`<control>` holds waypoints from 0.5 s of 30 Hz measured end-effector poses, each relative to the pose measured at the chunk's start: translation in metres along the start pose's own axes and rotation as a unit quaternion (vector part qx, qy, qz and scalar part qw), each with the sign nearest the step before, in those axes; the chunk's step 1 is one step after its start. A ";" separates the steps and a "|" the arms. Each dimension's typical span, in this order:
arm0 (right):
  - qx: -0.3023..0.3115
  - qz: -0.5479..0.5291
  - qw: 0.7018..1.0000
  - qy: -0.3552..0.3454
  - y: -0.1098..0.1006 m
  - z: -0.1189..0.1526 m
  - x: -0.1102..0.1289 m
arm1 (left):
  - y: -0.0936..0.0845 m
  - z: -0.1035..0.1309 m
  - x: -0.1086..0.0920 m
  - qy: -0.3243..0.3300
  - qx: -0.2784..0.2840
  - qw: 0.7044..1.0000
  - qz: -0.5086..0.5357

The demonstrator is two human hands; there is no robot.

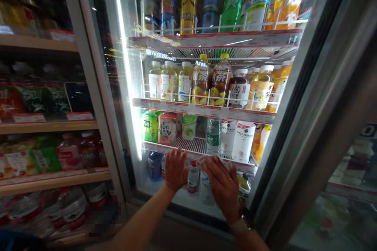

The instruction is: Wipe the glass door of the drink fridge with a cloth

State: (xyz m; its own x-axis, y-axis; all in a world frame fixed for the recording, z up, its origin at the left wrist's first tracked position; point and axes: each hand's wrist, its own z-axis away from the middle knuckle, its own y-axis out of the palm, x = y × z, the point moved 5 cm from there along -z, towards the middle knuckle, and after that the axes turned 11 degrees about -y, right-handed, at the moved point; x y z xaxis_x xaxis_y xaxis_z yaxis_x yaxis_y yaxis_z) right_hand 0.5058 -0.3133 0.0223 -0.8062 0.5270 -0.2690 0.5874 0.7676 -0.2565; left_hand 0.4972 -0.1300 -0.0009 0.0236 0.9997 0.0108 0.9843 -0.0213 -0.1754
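My left hand lies flat on the glass door of a lit drinks fridge, its fingers up and slightly apart and nothing in it. To its right, my right hand presses a crumpled whitish cloth against the same glass. Most of the cloth is hidden beneath the fingers, so whether it is fabric or paper I cannot tell. Behind the glass, between the hands, stands a small bottle with a red cap. Above my right hand is a clear water bottle with a green label.
Bottles, cartons and cans fill several fridge shelves, including tea bottles and a green soda bottle. The metal door frame runs down the right. Open wooden shelves with drinks stand at left. Ceiling lights and lettering reflect in the glass.
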 end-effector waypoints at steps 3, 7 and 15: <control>-0.063 0.054 0.995 0.054 -0.023 -0.020 -0.027 | 0.000 0.000 0.000 -0.002 0.001 1.000 0.000; -0.144 0.088 0.982 0.089 -0.034 -0.027 -0.043 | 0.000 0.000 0.000 0.001 -0.001 1.000 -0.001; -0.050 0.027 0.998 0.030 0.006 -0.005 0.006 | -0.003 -0.005 -0.004 0.003 0.003 1.000 -0.003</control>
State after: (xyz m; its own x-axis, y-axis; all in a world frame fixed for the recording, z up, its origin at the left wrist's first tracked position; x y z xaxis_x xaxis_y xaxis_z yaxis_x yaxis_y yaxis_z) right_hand 0.5043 -0.3039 0.0244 -0.7776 0.5877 -0.2232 0.6231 0.7678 -0.1491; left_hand 0.4948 -0.1336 0.0044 0.0191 0.9997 0.0179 0.9832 -0.0155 -0.1818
